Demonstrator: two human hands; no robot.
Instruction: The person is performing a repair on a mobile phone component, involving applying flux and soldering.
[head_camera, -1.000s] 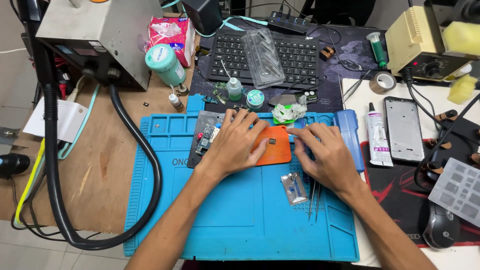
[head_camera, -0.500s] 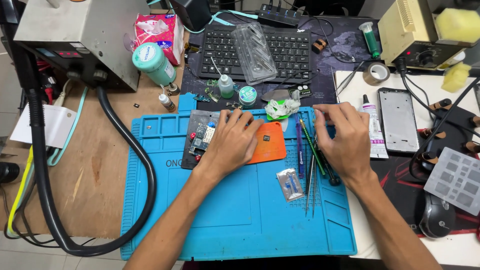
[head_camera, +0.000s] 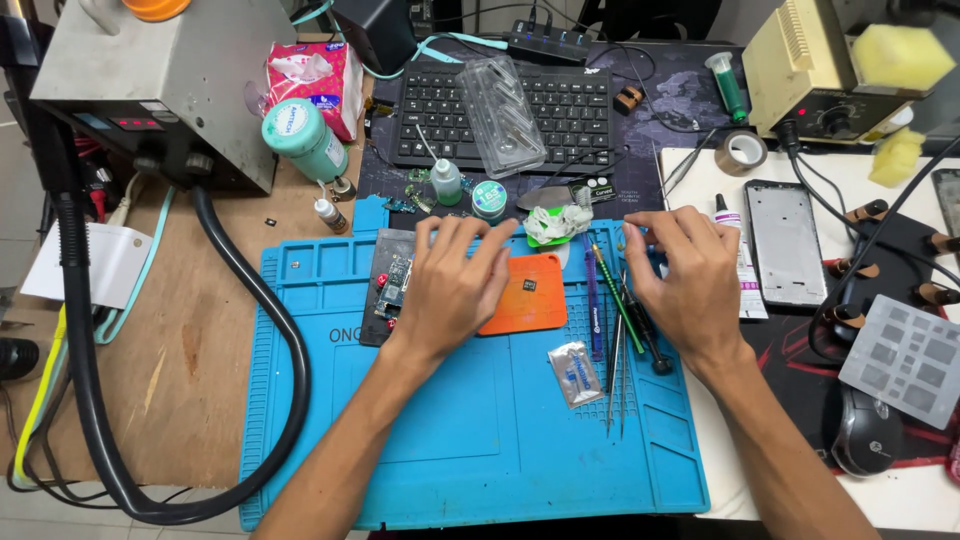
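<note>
1. The blue work mat (head_camera: 480, 440) looks like matt, rubbery silicone with moulded ridges along its edges.
2. The tabletop (head_camera: 200, 360) at the left of the frame is bare wood, dull and scuffed.
3. The orange pad (head_camera: 530, 300) has a smooth, matt plastic look.
4. The tweezers (head_camera: 612, 385) are thin, shiny metal.
5. The small sachet (head_camera: 576, 372) is glossy, crinkled foil.
6. The hose (head_camera: 270, 330) is black, smooth rubber.
7. The clear tray (head_camera: 505, 115) on the keyboard is glossy transparent plastic.

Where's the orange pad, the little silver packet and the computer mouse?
orange pad (head_camera: 530, 295): head view, on its bare middle.
silver packet (head_camera: 577, 373): head view, on its centre.
computer mouse (head_camera: 868, 432): head view, on its rounded back.
</note>
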